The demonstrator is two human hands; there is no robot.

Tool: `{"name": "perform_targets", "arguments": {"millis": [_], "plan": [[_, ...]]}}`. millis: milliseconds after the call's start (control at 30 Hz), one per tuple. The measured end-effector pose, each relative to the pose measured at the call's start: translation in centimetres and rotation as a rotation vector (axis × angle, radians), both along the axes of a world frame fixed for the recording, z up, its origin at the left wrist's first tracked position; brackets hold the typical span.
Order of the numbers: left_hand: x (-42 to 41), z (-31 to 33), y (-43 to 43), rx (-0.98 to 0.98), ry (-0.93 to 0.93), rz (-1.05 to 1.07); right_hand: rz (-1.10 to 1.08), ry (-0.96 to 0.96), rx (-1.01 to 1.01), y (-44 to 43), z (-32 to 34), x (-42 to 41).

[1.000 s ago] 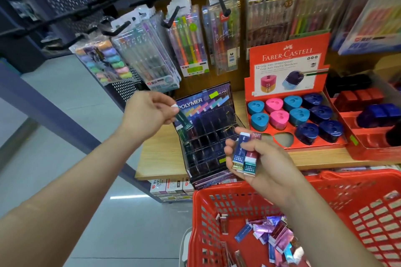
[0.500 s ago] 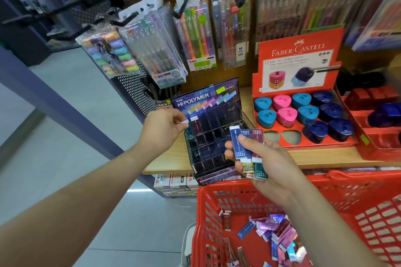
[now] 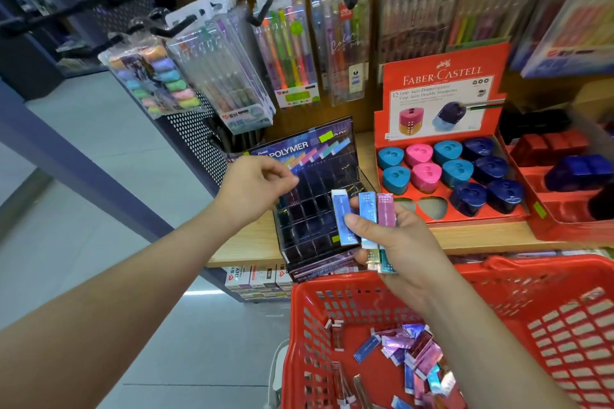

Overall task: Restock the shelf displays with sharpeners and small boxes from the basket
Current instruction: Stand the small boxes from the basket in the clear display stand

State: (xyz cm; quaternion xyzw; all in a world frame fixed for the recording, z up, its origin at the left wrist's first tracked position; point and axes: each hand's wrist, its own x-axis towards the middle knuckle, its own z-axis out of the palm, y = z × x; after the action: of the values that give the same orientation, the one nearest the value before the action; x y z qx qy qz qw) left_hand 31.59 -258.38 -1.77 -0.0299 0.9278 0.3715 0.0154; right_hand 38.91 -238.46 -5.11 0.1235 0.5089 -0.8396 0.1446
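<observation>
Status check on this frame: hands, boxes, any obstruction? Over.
Left hand loosely curled over Hi-Polymer display, nothing visible in it. Right hand grips fanned small boxes above red basket. No obstruction seen at display.

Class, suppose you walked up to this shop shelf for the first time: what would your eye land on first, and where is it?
The bright red Faber-Castell display box on the wooden shelf, right of centre, stands out, holding turquoise, pink and navy sharpeners. In the middle, the right hand grips a fan of shiny small boxes above the red basket at the bottom right.
</observation>
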Motion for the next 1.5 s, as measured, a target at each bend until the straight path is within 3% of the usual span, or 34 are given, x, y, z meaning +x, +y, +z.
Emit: {"name": "perform_targets", "arguments": {"millis": [67, 133, 300, 433, 567, 800, 1500], "plan": [[1.2, 1.6, 1.8, 0.427, -0.292, -0.05, 0.001, 0.032, 0.048, 0.0, 0.1, -0.1], [2.1, 2.2, 3.0, 0.542, -0.433, -0.136, 0.006, 0.066, 0.078, -0.1, 0.4, 0.0], [2.3, 2.3, 3.5, 0.512, -0.396, -0.136, 0.014, 0.063, 0.079, -0.2, 0.1, 0.1], [1.0, 2.9, 1.8, 0.577, -0.177, 0.029, 0.003, -0.087, -0.196, 0.8, 0.4, 0.0], [-0.7, 2.5, 0.4, 0.397, 0.081, 0.115, 0.001, -0.103, -0.227, 2.2, 0.8, 0.1], [-2.4, 1.3, 1.6, -0.15, 0.272, 0.035, -0.105, -0.117, -0.146, 2.6, 0.5, -0.2], [-3.7, -0.3, 3.4, -0.461, 0.322, -0.145, -0.042, -0.113, -0.158, 2.6, -0.5, -0.3]]}}
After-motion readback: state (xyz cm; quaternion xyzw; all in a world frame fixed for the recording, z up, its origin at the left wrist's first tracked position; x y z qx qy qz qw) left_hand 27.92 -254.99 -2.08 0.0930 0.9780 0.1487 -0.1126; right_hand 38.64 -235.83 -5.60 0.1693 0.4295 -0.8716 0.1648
